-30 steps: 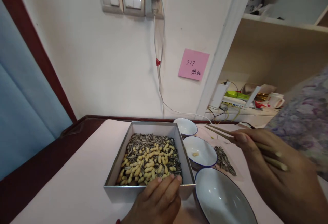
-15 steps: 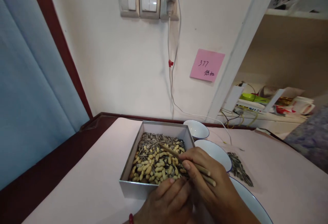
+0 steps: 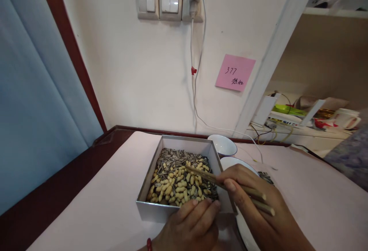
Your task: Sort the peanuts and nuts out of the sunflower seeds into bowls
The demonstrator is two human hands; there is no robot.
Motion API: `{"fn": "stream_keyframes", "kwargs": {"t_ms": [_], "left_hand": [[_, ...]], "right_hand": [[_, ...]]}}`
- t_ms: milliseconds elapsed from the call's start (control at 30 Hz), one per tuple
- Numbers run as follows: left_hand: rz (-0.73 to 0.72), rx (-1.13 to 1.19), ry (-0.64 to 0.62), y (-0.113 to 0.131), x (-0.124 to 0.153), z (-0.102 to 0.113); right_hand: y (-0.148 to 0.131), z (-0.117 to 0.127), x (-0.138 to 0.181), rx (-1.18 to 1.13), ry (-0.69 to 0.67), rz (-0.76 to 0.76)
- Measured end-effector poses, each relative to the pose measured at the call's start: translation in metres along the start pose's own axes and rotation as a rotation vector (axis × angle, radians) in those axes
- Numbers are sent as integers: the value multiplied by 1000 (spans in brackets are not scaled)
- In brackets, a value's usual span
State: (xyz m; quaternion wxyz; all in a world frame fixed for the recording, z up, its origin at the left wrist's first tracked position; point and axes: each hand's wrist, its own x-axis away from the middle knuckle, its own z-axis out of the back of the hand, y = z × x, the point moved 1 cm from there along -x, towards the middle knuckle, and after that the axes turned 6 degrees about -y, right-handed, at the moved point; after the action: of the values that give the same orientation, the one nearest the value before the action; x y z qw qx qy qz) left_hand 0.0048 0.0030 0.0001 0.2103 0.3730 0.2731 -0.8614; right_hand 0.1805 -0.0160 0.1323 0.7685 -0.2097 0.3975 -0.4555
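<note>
My right hand point(image 3: 253, 197) is closed around a pair of wooden chopsticks point(image 3: 205, 175). Their tips reach over the peanuts point(image 3: 179, 189) in a square metallic-looking box point(image 3: 155, 212). Whether the tips pinch a peanut is too small to tell. Striped sunflower seeds point(image 3: 175, 158) lie toward the box's far side and among the nuts. My left hand point(image 3: 191, 226), with a red bracelet at the wrist, has its fingers curled over the near rim of the box, holding it at the front right.
Right of the box stand a small white bowl point(image 3: 222, 146) and a larger one point(image 3: 234, 162); a third bowl point(image 3: 247, 233) is mostly under my right arm. A dark striped patch point(image 3: 266, 177) lies beyond my right hand. A white cable point(image 3: 244, 133) runs down the wall onto the table.
My right hand has moved right, away from my left hand, and the chopsticks have shifted right with it. It now covers more of the bowls and the dark patch. My left hand stays at the rim.
</note>
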Motion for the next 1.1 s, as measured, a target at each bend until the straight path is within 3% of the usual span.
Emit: {"fn": "stream_keyframes", "kwargs": {"t_ms": [100,300,400,600,700,867,967,1100], "left_hand": [[5,-4,1,-1,1,-2],[10,3,19,2,10,-9],[34,-18,-27,6,12,-11],[45,-15,52,6,6,-9],[21,-12,33,4,2,-3],[41,27,-22,2,-5,5],[36,31,-15,1,-7,6],[43,22,-18,2,-5,4]], "right_hand": [[6,-17,-3,83,47,94],[16,-46,-4,113,-237,54],[14,-36,-2,98,-234,59],[-1,-3,-2,39,-216,97],[-6,12,0,71,-216,66],[-7,36,8,231,-22,55],[-6,40,10,290,71,39],[-1,32,9,240,45,-59]]}}
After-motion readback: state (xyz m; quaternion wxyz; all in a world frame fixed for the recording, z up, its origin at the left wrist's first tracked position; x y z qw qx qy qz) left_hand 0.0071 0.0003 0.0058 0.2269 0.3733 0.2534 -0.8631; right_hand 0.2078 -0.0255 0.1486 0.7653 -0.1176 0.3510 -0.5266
